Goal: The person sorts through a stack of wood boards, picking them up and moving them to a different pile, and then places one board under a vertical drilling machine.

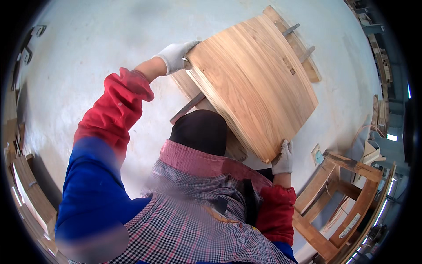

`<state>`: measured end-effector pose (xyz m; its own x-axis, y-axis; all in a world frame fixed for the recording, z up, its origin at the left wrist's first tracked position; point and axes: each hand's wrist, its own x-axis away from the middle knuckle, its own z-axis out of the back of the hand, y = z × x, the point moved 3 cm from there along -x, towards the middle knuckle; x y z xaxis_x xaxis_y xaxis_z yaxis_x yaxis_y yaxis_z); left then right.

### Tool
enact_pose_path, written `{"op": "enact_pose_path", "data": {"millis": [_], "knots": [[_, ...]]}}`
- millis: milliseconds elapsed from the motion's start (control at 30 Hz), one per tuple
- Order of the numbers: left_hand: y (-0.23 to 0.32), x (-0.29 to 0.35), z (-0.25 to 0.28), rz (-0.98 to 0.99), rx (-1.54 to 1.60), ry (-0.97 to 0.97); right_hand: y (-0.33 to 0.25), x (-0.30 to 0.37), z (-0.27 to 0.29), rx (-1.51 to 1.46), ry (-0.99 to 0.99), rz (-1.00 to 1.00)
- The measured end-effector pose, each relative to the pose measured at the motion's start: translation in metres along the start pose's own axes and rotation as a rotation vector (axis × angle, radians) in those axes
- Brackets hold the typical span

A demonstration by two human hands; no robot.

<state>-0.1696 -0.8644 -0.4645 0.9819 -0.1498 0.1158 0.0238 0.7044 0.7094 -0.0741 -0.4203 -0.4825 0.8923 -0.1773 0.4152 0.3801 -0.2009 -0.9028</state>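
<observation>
A stack of pale wooden panels (250,75) lies at a slant in front of me, its grain running lengthwise. The top panel has a small dark notch near its far right edge. My left hand (176,57), in a white glove, is closed around the panels' left corner. At the near right corner my right hand (283,159), also gloved in white, grips the edge; some of its fingers are hidden by the wood. How many panels each hand holds cannot be made out.
Under the panels, grey bars (188,108) cross wooden supports (318,72). A wooden frame stand (356,193) is at the lower right. Stacked timber (33,189) lines the left side, with metal clamps (40,31) at the upper left. More wood pieces (380,114) lie along the right.
</observation>
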Motion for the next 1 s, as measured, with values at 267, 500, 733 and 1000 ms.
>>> {"op": "enact_pose_path", "data": {"millis": [267,500,733,1000], "knots": [[0.000,-0.003,0.002,0.030,-0.007,0.009,-0.004,0.005,-0.003,-0.012,-0.017,-0.004],[-0.009,-0.007,-0.006,-0.014,-0.079,0.099,-0.013,0.033,-0.006,0.299,-0.213,0.038],[-0.027,-0.019,-0.010,0.037,0.015,0.061,0.002,0.057,-0.019,0.817,-0.142,0.234],[-0.027,-0.016,-0.010,-0.001,-0.012,0.072,0.002,0.064,-0.029,0.962,-0.044,0.344]]}}
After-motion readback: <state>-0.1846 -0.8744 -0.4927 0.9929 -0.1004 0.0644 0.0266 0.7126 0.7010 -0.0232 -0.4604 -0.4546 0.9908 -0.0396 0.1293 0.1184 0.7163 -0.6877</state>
